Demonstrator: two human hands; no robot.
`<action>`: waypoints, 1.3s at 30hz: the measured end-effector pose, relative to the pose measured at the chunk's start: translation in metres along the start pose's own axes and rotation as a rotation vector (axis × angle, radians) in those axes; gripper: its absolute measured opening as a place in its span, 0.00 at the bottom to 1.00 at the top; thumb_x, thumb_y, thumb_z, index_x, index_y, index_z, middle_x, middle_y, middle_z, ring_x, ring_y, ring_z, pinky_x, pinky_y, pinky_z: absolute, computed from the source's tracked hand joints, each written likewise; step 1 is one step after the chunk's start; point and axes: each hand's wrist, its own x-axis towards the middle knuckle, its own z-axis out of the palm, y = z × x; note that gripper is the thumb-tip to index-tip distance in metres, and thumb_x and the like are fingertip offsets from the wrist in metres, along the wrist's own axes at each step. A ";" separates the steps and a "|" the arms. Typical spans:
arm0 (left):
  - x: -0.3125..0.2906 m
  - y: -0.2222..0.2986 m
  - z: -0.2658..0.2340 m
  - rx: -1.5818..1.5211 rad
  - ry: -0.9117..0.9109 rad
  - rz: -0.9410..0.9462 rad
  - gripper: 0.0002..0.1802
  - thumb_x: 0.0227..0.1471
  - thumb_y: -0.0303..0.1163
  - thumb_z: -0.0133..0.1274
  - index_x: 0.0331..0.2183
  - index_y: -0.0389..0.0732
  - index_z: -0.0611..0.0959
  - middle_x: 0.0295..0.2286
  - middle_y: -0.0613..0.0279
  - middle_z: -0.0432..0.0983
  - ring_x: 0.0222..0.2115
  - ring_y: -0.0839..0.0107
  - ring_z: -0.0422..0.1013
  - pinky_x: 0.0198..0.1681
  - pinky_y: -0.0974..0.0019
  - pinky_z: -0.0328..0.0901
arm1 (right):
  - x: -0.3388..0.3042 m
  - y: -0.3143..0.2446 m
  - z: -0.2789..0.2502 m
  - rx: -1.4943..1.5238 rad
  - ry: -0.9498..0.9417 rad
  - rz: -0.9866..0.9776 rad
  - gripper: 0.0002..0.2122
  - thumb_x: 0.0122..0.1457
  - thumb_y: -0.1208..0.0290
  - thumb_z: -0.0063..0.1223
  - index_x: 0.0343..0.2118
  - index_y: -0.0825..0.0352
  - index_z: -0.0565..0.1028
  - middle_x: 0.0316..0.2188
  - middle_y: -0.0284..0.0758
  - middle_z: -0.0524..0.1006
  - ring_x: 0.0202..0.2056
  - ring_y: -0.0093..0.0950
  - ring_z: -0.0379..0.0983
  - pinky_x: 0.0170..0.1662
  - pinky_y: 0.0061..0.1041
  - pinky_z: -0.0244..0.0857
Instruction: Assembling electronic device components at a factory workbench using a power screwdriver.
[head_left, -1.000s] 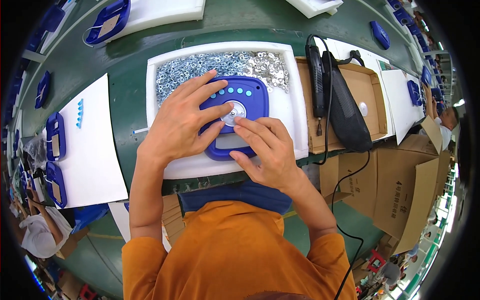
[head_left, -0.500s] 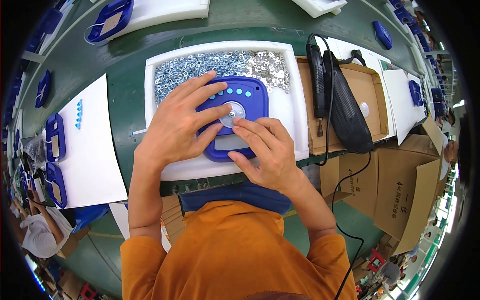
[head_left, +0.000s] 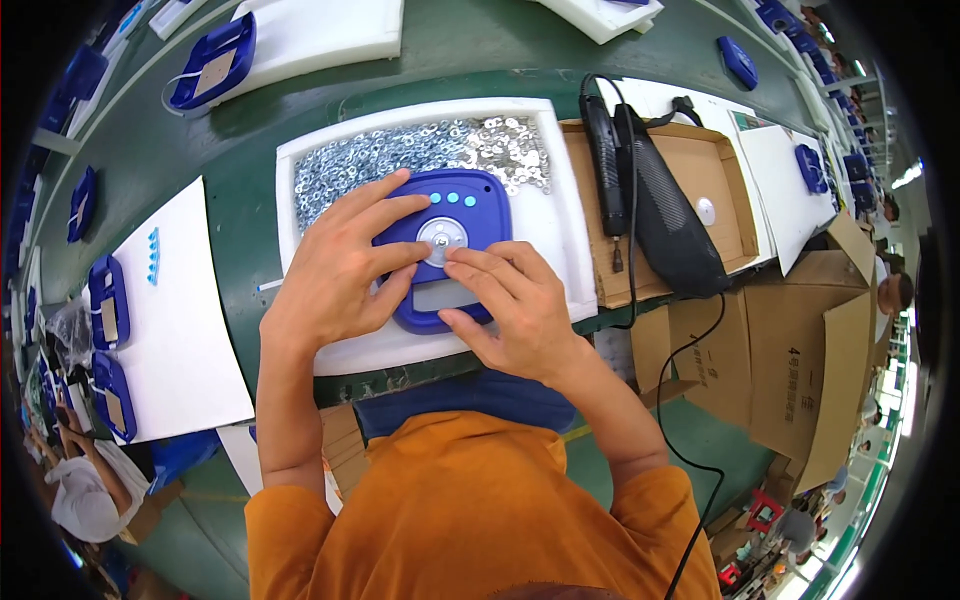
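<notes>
A blue plastic housing (head_left: 482, 225) lies on a white foam tray (head_left: 575, 235), with light blue buttons (head_left: 453, 198), a clear round disc (head_left: 443, 238) and a rectangular window (head_left: 440, 297). Across the housing's left side rests my left hand (head_left: 345, 265), fingers spread, one fingertip touching the disc and the thumb near the window. My right hand (head_left: 520, 310) sets its fingertips at the disc's lower right edge, its thumb apart from them beside the window. Both hands hide parts of the housing. Small bluish metal washers (head_left: 380, 155) and silvery metal pieces (head_left: 508, 150) fill the tray's far part.
Right of the tray, a black power screwdriver (head_left: 605, 165) and a black mesh pouch (head_left: 672, 215) lie over a cardboard tray (head_left: 745, 190). An open carton (head_left: 810, 370) stands at the lower right. A white sheet (head_left: 190, 340) at left bears blue housings (head_left: 110, 300).
The view has shifted, so the scene sits slightly further left and lower. Both hands keep nearly the same places on the housing and disc.
</notes>
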 end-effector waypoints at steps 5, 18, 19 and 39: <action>-0.001 0.000 -0.002 0.046 0.017 0.023 0.15 0.50 0.23 0.66 0.40 0.43 0.98 0.60 0.54 0.84 0.71 0.47 0.70 0.74 0.41 0.65 | 0.005 0.016 -0.018 0.142 0.055 0.093 0.21 0.58 0.72 0.76 0.54 0.68 0.85 0.55 0.40 0.86 0.48 0.40 0.81 0.47 0.35 0.79; -0.004 -0.004 0.012 0.004 0.060 0.075 0.13 0.49 0.23 0.64 0.37 0.43 0.97 0.59 0.57 0.84 0.71 0.49 0.70 0.74 0.43 0.65 | 0.051 0.133 -0.073 -0.816 -0.186 0.717 0.26 0.58 0.55 0.75 0.49 0.69 0.77 0.40 0.51 0.88 0.44 0.52 0.88 0.47 0.53 0.81; -0.005 -0.005 0.011 0.014 0.062 0.064 0.13 0.49 0.23 0.64 0.37 0.43 0.97 0.59 0.57 0.84 0.71 0.49 0.70 0.74 0.43 0.65 | 0.051 0.135 -0.077 -0.799 -0.188 0.734 0.25 0.59 0.55 0.74 0.49 0.69 0.77 0.39 0.51 0.88 0.43 0.53 0.88 0.48 0.54 0.81; -0.010 -0.018 0.015 -0.017 0.073 0.055 0.17 0.47 0.25 0.63 0.39 0.45 0.98 0.64 0.56 0.81 0.74 0.49 0.66 0.75 0.43 0.64 | 0.087 -0.033 -0.033 0.880 0.492 0.292 0.13 0.69 0.76 0.71 0.50 0.70 0.77 0.29 0.37 0.79 0.27 0.29 0.76 0.36 0.31 0.73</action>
